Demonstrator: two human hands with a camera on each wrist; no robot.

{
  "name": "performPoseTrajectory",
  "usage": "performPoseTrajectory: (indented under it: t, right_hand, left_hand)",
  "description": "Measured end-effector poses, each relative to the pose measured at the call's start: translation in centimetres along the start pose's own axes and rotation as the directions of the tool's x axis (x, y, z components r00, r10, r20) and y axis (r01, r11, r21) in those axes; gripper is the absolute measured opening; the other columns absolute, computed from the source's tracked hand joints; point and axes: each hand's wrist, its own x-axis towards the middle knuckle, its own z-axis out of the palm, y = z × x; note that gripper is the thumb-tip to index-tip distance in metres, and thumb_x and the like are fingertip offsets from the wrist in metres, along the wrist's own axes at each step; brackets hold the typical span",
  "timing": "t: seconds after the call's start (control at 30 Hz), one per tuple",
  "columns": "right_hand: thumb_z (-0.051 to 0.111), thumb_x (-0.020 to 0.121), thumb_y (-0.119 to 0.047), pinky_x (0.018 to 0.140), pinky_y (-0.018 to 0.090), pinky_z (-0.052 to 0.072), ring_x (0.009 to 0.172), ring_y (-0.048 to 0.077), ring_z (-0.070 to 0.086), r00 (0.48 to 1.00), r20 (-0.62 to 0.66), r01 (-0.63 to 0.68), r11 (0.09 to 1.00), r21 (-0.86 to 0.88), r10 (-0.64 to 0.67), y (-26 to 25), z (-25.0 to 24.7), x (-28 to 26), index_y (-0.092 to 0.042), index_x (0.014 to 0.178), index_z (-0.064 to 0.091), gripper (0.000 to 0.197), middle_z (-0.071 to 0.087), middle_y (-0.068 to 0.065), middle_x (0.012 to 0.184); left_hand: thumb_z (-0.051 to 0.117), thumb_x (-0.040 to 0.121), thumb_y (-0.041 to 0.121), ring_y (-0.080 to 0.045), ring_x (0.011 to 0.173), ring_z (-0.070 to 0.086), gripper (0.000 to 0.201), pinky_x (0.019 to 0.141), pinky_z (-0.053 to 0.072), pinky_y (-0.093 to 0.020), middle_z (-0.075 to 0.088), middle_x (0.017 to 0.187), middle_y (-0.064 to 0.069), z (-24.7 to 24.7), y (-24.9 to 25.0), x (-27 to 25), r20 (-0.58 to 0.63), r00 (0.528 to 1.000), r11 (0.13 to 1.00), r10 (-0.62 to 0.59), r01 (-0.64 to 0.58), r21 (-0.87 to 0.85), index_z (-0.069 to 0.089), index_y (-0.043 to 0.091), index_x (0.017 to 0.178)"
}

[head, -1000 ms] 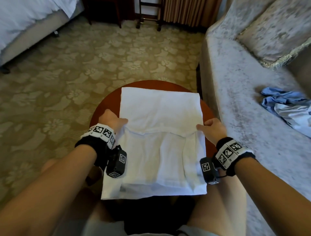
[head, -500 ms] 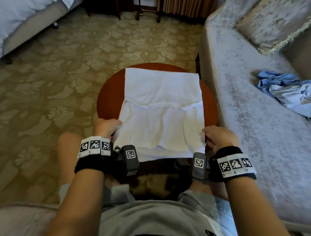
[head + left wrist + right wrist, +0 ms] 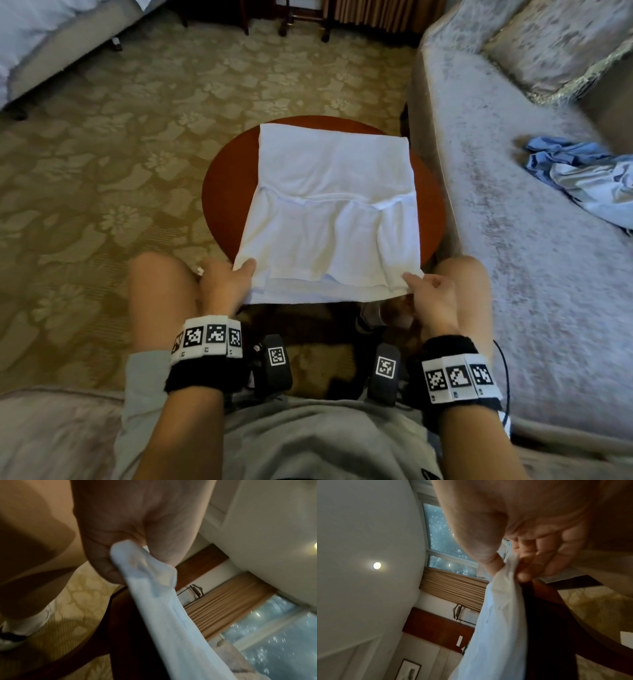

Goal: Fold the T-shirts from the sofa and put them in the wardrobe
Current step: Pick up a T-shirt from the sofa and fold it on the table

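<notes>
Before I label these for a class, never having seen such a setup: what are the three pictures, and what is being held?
No machine here: a person wears three cameras. The head view looks down at both hands; each wrist view looks along one hand. A half-folded white T-shirt lies on a round wooden table. The left hand and right hand each pinch a near corner of it; the wrist views show each grip close up. A blue garment lies on the sofa.

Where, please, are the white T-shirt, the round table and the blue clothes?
white T-shirt (image 3: 329, 178): head view, upper folded panel.
round table (image 3: 226, 192): head view, bare left rim.
blue clothes (image 3: 582, 171): head view, middle of heap.
</notes>
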Motion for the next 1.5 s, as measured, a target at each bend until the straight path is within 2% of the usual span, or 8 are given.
performPoseTrajectory:
  t: [0.2,0.4,0.63,0.8,1.0,1.17,1.3,1.5]
  right_hand:
    - [0.059,0.091,-0.015,0.068,0.036,0.046,0.07,0.018,0.055,0.941,0.011,0.338,0.941,-0.017,-0.337,0.7,0.2,-1.1,-0.037,0.103,0.057,0.025,0.058,0.007,0.082]
    - [0.041,0.083,0.015,0.055,0.016,0.049,0.064,0.009,0.064,0.954,0.16,0.213,0.95,0.227,-0.252,0.5,-0.2,-0.8,-0.011,0.108,0.068,0.045,0.073,0.003,0.084]
    - [0.069,0.085,0.001,0.067,0.003,0.046,0.08,-0.012,0.064,0.914,0.063,0.398,0.915,0.061,-0.402,1.1,-0.1,-0.7,-0.022,0.106,0.07,0.031,0.069,-0.013,0.092]
    - [0.074,0.085,-0.012,0.088,0.015,0.045,0.111,0.014,0.058,0.873,-0.005,0.488,0.873,-0.021,-0.488,1.4,0.0,0.1,-0.038,0.09,0.068,0.027,0.052,-0.007,0.121]
    - [0.061,0.094,-0.008,0.116,0.03,0.031,0.141,0.006,0.034,0.824,0.07,0.559,0.827,0.058,-0.562,-0.6,0.1,-0.7,-0.042,0.103,0.064,0.035,0.049,-0.016,0.138]
    - [0.051,0.101,-0.012,0.067,0.001,0.042,0.074,-0.017,0.057,0.813,0.058,0.582,0.813,-0.018,-0.58,-2.4,-1.1,-1.5,-0.001,0.109,0.067,0.021,0.064,0.008,0.088]
    - [0.047,0.099,-0.049,0.069,0.026,0.054,0.084,0.005,0.065,0.816,0.017,0.573,0.804,-0.161,-0.578,-2.4,-2.2,-1.0,-0.025,0.11,0.065,0.033,0.069,-0.005,0.09]
    - [0.053,0.1,-0.032,0.054,0.009,0.047,0.068,-0.004,0.062,0.846,0.044,0.533,0.84,-0.098,-0.531,-3.3,-1.9,-0.6,-0.014,0.114,0.064,0.026,0.07,0.004,0.092]
  left_hand:
    - [0.06,0.093,0.024,-0.012,0.068,0.044,0.012,0.06,0.034,-0.026,0.044,0.075,0.009,-0.2,1.3,-2.4,-0.016,0.918,0.912,0.397,-0.396,-0.105,0.052,0.018,0.099]
    - [0.035,0.096,-0.003,-0.014,0.083,0.062,0.039,0.068,0.048,-0.021,0.068,0.097,-0.003,-0.8,1.4,-1.8,0.193,0.93,0.905,0.314,-0.232,-0.355,0.067,0.019,0.098]
    - [0.069,0.083,-0.004,-0.016,0.091,0.064,0.033,0.081,0.05,-0.033,0.07,0.097,0.001,-0.8,0.5,-1.8,0.109,0.907,0.894,0.406,-0.37,-0.255,0.066,0.017,0.108]
    - [0.068,0.088,0.014,-0.021,0.101,0.048,0.016,0.08,0.041,-0.032,0.051,0.101,-0.002,-0.6,0.4,-1.8,-0.039,0.867,0.868,0.497,-0.495,0.045,0.072,0.012,0.104]
    - [0.051,0.099,0.013,-0.016,0.12,0.049,0.027,0.1,0.041,-0.033,0.057,0.124,0.003,-1.5,1.7,-1.5,-0.004,0.776,0.776,0.631,-0.631,0.013,0.067,0.009,0.12]
    - [0.04,0.103,0.018,0.004,0.083,0.057,0.03,0.075,0.049,-0.023,0.065,0.097,0.014,-1.8,3.0,-2.4,-0.033,0.83,0.82,0.557,-0.556,-0.133,0.061,0.018,0.125]
    - [0.038,0.104,0.024,0.009,0.08,0.058,0.028,0.07,0.046,-0.015,0.066,0.091,0.011,-2.5,3.8,-2.4,-0.056,0.827,0.803,0.56,-0.558,-0.208,0.064,0.017,0.106]
    - [0.042,0.101,0.039,-0.017,0.068,0.044,0.049,0.061,0.034,-0.034,0.05,0.078,-0.031,-2.3,4.0,-1.1,0.022,0.822,0.815,0.568,-0.559,-0.15,0.05,-0.006,0.082]
